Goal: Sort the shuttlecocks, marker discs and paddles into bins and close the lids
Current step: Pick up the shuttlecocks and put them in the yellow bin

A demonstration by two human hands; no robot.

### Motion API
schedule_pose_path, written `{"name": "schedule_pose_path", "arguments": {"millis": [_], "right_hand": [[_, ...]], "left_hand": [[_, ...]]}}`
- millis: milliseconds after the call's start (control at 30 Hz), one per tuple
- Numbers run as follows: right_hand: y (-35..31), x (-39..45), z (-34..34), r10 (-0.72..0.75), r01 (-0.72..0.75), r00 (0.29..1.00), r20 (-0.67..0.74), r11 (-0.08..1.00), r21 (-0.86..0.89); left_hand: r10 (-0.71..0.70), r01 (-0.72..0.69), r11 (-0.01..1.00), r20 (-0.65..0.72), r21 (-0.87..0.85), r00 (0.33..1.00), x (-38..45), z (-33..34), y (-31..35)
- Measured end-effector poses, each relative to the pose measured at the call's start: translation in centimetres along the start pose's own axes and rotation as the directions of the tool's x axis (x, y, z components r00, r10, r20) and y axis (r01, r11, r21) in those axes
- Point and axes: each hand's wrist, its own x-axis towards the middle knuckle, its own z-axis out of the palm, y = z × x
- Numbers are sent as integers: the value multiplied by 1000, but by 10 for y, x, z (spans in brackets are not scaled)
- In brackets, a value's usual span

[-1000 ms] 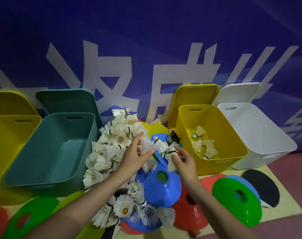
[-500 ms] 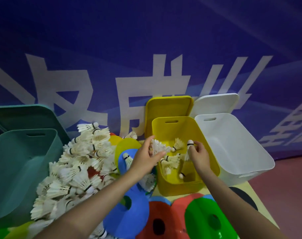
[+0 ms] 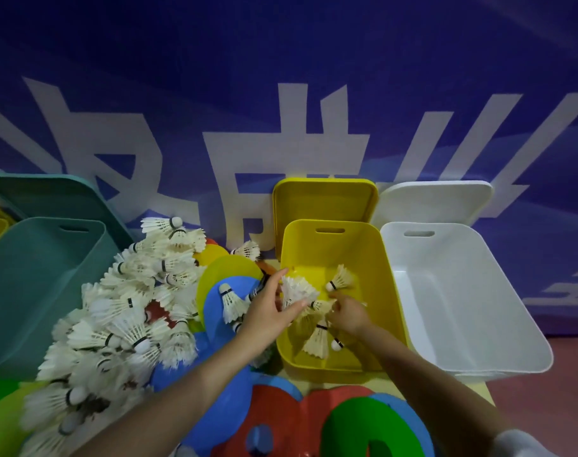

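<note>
White shuttlecocks [image 3: 297, 290] — gripped in left hand [image 3: 269, 313].

Large white Chinese characters, cropped and not readable, on blue banner [image 3: 281, 77]

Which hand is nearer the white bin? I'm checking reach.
Right. The right hand is inside the yellow bin, beside the white bin; the left hand, holding shuttlecocks, is over the yellow bin's far edge.

Light: dim, even, soft shadows
Focus: lower left shuttlecock pile [image 3: 93, 324] blurred
Edges: wide-angle bending of the blue banner [image 3: 281, 77]
</note>
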Motion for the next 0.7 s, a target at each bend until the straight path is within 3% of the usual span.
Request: {"name": "schedule_pose_path", "arguments": {"millis": [67, 133, 167, 233, 333, 433, 700], "right_hand": [[1, -10, -25, -142, 148, 979, -144, 989, 28], [11, -20, -51, -273, 246, 895, -354, 962, -119], [18, -23, -61, -297, 240, 842, -450, 954, -181], [31, -29, -74, -212, 165, 793, -571, 977, -135], [39, -37, -76, -33, 84, 828, -559, 994, 66], [46, -40, -69, -82, 160, 863, -498, 980, 117], [54, -35, -63, -71, 225, 825, -560, 951, 210]], "left_hand": [[-5, 5, 1000, -3, -5, 1000, 4, 5, 2], [-9, 8, 1000, 10, 30, 1000, 11, 14, 6], [-12, 11, 998, 29, 54, 1000, 15, 19, 9], [-12, 4, 995, 84, 96, 996, 23, 32, 14], [-43, 25, 989, 123, 148, 991, 33, 54, 18], [-90, 67, 984, 136, 165, 987, 42, 72, 15], [-205, 174, 952, 105, 251, 973, 79, 96, 1]]}}
